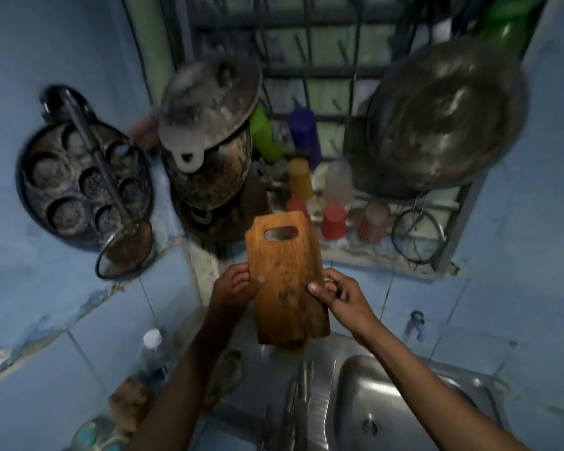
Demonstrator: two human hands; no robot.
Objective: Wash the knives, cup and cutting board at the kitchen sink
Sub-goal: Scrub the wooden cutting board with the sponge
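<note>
While both hands hold it upright above the sink's [388, 379] steel drainboard, the board [287, 278] shows wet, streaked wood, rectangular with clipped corners and an oval handle slot at its far end. Left hand [233, 286] grips one long edge, right hand [337, 292] pinches the other, thumb on the face. Below the grip lie knives [293, 395], blurred. Beyond it stand plastic cups [333, 221].

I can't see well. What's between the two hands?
The wooden cutting board, seen in the head view; the left hand and right hand grip its side edges.
</note>
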